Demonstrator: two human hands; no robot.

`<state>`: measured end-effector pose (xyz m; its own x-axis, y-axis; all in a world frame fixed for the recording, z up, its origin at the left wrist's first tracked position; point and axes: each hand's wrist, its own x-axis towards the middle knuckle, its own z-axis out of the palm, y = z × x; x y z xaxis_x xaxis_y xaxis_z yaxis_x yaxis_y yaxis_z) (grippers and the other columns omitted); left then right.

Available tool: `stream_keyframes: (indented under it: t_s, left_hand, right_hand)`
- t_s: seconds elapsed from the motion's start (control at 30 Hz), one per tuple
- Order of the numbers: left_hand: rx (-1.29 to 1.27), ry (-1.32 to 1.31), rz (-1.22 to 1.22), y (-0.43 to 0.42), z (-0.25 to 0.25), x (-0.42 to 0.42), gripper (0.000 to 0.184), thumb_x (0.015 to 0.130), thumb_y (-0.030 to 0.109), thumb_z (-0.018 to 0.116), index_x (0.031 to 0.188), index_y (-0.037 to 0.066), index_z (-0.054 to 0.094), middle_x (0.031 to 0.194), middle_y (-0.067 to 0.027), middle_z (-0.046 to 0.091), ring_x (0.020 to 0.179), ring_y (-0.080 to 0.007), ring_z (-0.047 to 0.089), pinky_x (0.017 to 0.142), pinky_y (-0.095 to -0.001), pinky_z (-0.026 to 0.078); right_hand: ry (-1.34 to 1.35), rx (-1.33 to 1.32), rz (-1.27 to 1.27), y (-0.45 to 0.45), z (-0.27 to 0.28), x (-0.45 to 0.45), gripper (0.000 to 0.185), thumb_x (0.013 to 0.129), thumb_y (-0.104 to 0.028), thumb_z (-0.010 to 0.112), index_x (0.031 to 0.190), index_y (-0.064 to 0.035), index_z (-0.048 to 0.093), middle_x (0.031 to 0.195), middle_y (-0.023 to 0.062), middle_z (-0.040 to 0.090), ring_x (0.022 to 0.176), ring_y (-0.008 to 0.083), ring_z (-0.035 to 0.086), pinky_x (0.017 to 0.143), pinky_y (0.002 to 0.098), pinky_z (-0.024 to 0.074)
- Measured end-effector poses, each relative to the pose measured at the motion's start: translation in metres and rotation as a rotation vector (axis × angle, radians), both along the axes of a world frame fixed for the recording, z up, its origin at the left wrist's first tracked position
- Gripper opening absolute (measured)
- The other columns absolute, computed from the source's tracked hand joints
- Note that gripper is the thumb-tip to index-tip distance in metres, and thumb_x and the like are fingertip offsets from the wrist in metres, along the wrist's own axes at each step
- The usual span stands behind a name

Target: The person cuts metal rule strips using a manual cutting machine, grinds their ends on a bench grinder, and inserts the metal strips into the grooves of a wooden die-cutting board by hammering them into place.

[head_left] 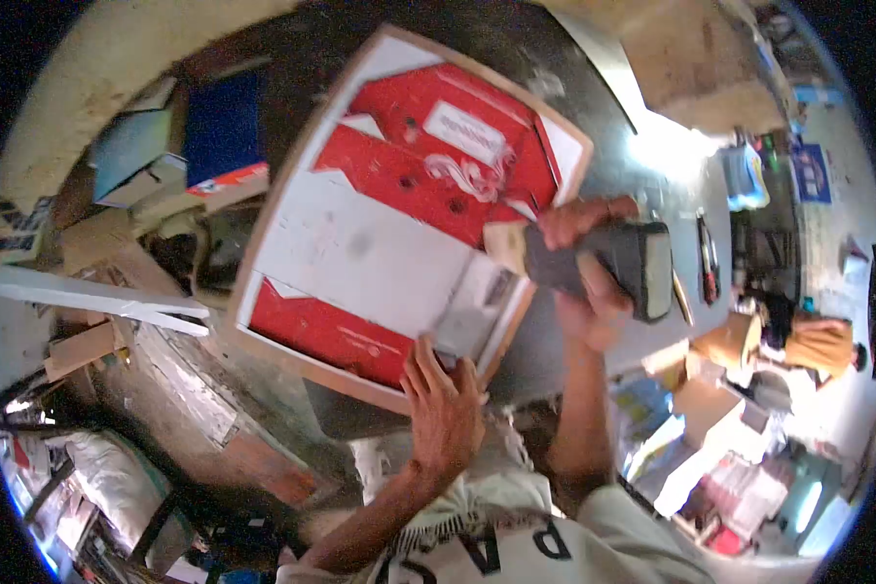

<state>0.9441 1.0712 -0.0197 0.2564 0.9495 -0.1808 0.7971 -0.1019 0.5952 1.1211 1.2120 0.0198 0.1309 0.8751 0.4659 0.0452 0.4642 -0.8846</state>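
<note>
A shallow wooden frame lies tilted on the table, backed with torn red and white printed cardboard. My left hand has its fingers bent over the near rim, close to the lower corner. A small dark patch shows between those fingers; I cannot make out what it is. My right hand is closed around a dark grey block-shaped tool with a pale end face, at the frame's right edge. Motion blurs this hand, and its fingers partly cover the tool.
On the dark grey table, a red-and-black hand tool lies right of the frame. Blue boxes, wood offcuts and a white strip are at the left. A person in an orange top is at the far right, near stacked goods.
</note>
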Motion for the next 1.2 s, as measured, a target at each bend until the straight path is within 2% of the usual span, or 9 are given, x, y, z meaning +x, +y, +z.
stream_keyframes:
  t_s: [0.2,0.4,0.53,0.63,0.73,0.77,0.8,0.97,1.2]
  left_hand:
    - [-0.042,-0.023,-0.015,-0.001,0.014,-0.003,0.052,0.074,0.027,0.078,0.112,-0.001,0.055,0.142,-0.0341,0.025,0.130,-0.0519,0.030,0.104,-0.0620,0.028]
    - [-0.058,-0.009,-0.009,-0.003,0.012,-0.001,0.048,0.075,0.024,0.078,0.109,-0.001,0.056,0.141,-0.0337,0.026,0.130,-0.0517,0.030,0.104,-0.0625,0.027]
    - [-0.014,0.011,-0.013,0.001,0.016,0.001,0.038,0.076,0.005,0.071,0.106,-0.012,0.054,0.137,-0.0363,0.025,0.124,-0.0492,0.037,0.098,-0.0574,0.035]
    - [0.027,-0.004,-0.012,-0.010,0.010,0.003,0.040,0.074,-0.003,0.061,0.112,-0.014,0.054,0.136,-0.0389,0.025,0.123,-0.0516,0.037,0.096,-0.0596,0.035]
    - [0.020,-0.010,-0.028,-0.002,0.019,-0.002,0.039,0.074,-0.004,0.062,0.111,-0.013,0.055,0.135,-0.0381,0.027,0.123,-0.0510,0.037,0.096,-0.0596,0.035]
    - [-0.033,0.005,-0.039,-0.002,0.015,-0.003,0.041,0.077,0.017,0.075,0.108,-0.004,0.058,0.141,-0.0357,0.025,0.128,-0.0534,0.030,0.104,-0.0645,0.028]
    - [-0.033,0.005,-0.039,-0.001,0.015,-0.003,0.041,0.077,0.017,0.075,0.108,-0.004,0.058,0.141,-0.0357,0.025,0.128,-0.0534,0.030,0.104,-0.0645,0.028]
    - [-0.036,-0.022,-0.021,-0.004,0.012,-0.001,0.040,0.077,0.017,0.074,0.107,-0.004,0.058,0.141,-0.0363,0.023,0.129,-0.0538,0.029,0.104,-0.0651,0.027]
    - [0.021,-0.005,-0.007,-0.001,0.008,0.004,0.037,0.081,0.021,0.072,0.105,-0.003,0.058,0.141,-0.0377,0.022,0.129,-0.0545,0.029,0.103,-0.0673,0.025]
  right_hand:
    - [0.704,-0.329,-0.118,0.023,0.025,0.014,0.037,0.084,-0.026,0.055,0.107,0.0036,0.058,0.094,0.0185,0.067,0.094,0.0352,0.066,0.089,0.0447,0.0514]
    - [0.259,-0.071,0.184,-0.005,0.095,0.001,0.039,0.084,-0.024,0.056,0.111,0.0043,0.057,0.095,0.0195,0.065,0.088,0.0352,0.065,0.087,0.0455,0.0510]
    - [-0.012,0.006,0.007,-0.003,0.031,0.000,0.037,0.085,-0.023,0.055,0.111,0.0041,0.056,0.095,0.0194,0.064,0.086,0.0344,0.064,0.085,0.0455,0.0514]
    - [0.150,-0.075,-0.053,0.012,-0.021,0.018,0.036,0.087,-0.023,0.054,0.111,0.0040,0.055,0.095,0.0193,0.063,0.083,0.0339,0.064,0.084,0.0455,0.0517]
    - [0.434,-0.191,-0.100,0.029,-0.009,0.023,0.035,0.088,-0.023,0.053,0.110,0.0039,0.055,0.095,0.0192,0.063,0.082,0.0337,0.064,0.083,0.0452,0.0522]
    - [0.500,-0.194,-0.101,0.030,0.006,0.018,0.034,0.089,-0.023,0.052,0.109,0.0039,0.055,0.096,0.0192,0.063,0.083,0.0339,0.064,0.083,0.0450,0.0525]
    - [0.632,-0.226,-0.114,0.028,0.018,0.015,0.033,0.090,-0.024,0.051,0.108,0.0040,0.056,0.098,0.0192,0.063,0.083,0.0344,0.065,0.083,0.0446,0.0530]
    - [0.228,-0.012,0.153,0.009,0.085,0.015,0.030,0.091,-0.023,0.054,0.105,0.0022,0.060,0.099,0.0190,0.064,0.087,0.0329,0.065,0.084,0.0447,0.0527]
    - [0.030,-0.064,-0.074,0.017,-0.024,0.024,0.032,0.090,-0.028,0.059,0.109,-0.0025,0.063,0.099,0.0167,0.064,0.091,0.0280,0.064,0.088,0.0432,0.0510]
